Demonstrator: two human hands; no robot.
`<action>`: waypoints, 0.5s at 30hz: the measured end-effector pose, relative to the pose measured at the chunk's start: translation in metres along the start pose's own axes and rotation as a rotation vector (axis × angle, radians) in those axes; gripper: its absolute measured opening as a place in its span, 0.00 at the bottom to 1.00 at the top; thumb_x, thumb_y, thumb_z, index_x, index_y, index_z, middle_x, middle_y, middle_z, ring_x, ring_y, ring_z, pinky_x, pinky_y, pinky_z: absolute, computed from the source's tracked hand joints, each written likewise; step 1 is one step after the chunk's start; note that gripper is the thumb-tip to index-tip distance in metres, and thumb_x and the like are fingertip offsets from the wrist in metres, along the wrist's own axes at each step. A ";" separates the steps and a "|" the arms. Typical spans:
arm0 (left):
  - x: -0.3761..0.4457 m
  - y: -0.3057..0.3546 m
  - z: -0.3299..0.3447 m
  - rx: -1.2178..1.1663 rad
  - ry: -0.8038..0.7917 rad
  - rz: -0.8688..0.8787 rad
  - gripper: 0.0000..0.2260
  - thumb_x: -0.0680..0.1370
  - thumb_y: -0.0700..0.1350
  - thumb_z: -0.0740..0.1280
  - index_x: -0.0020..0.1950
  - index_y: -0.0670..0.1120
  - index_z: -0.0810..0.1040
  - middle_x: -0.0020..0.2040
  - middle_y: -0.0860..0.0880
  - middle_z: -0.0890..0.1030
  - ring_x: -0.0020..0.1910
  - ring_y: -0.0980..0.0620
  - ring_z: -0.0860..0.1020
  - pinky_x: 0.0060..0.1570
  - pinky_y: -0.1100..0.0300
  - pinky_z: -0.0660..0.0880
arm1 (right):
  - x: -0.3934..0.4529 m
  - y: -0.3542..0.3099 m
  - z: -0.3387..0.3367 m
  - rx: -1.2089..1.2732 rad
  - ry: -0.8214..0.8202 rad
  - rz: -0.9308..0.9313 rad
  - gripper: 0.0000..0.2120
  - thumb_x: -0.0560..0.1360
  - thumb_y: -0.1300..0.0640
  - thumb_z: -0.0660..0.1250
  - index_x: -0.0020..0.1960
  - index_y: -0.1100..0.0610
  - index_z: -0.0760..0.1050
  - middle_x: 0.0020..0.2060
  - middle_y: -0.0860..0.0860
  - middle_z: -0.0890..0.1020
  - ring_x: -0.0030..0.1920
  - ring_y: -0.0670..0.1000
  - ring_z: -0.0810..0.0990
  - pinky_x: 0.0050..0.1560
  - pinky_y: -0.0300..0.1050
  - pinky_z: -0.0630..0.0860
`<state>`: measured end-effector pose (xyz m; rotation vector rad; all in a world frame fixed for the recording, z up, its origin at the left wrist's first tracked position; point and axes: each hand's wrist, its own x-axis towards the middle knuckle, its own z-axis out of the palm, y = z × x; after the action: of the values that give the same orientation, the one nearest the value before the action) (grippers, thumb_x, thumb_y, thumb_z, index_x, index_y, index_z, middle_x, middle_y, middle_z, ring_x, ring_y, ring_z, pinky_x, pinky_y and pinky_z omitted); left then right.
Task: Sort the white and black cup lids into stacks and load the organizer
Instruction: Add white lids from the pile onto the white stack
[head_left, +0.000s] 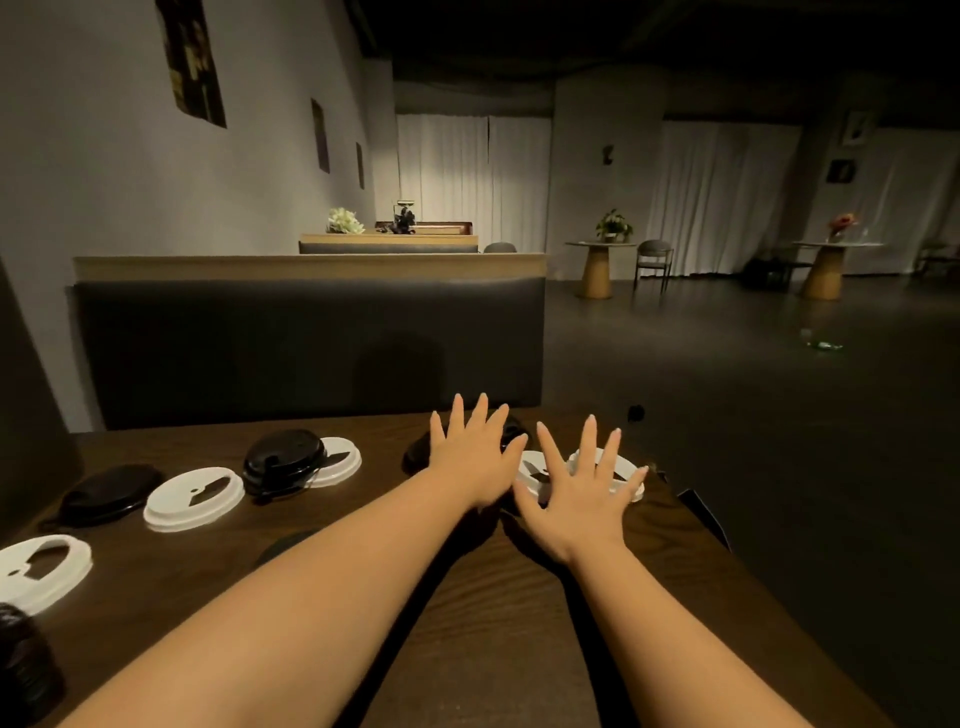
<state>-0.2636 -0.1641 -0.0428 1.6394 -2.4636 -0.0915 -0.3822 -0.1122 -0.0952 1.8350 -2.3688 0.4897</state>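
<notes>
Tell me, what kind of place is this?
Probably a cafe or coffee shop. There is a padded booth seat behind the wooden table, small round tables with flowers across the room, and cup lids spread out.

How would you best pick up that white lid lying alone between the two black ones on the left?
Pinch the white lid by its raised rim, coming from above. It lies flat on the table, apart from both neighbours, so its edge looks free all round.

My table (467, 649) is dark brown with wood grain. White lids (193, 499) and glossy black lids (283, 462) lie at left (white ones show dark cut-outs). The far bench (311, 343) is black, tan-topped.
</notes>
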 end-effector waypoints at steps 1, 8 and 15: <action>0.012 0.001 0.005 0.014 -0.006 -0.006 0.27 0.82 0.59 0.46 0.79 0.51 0.46 0.79 0.47 0.43 0.76 0.43 0.38 0.72 0.42 0.37 | 0.007 0.001 0.002 -0.003 -0.016 -0.013 0.33 0.76 0.31 0.45 0.74 0.38 0.34 0.74 0.55 0.31 0.72 0.63 0.27 0.64 0.72 0.30; 0.076 0.006 0.030 -0.002 -0.134 -0.051 0.24 0.82 0.59 0.46 0.78 0.57 0.46 0.79 0.50 0.42 0.76 0.39 0.38 0.71 0.35 0.38 | 0.031 0.004 0.014 0.033 -0.148 -0.049 0.32 0.75 0.31 0.46 0.76 0.39 0.47 0.78 0.54 0.44 0.75 0.65 0.38 0.66 0.74 0.35; 0.073 0.003 0.030 0.162 -0.318 0.035 0.24 0.80 0.63 0.44 0.76 0.63 0.49 0.79 0.48 0.51 0.76 0.37 0.48 0.70 0.33 0.45 | 0.030 0.005 0.011 0.005 -0.173 -0.085 0.31 0.75 0.32 0.48 0.74 0.43 0.57 0.76 0.51 0.57 0.76 0.62 0.49 0.67 0.73 0.39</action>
<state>-0.2989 -0.2317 -0.0639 1.7650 -2.8007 -0.1635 -0.3934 -0.1424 -0.0978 2.0478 -2.3837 0.3406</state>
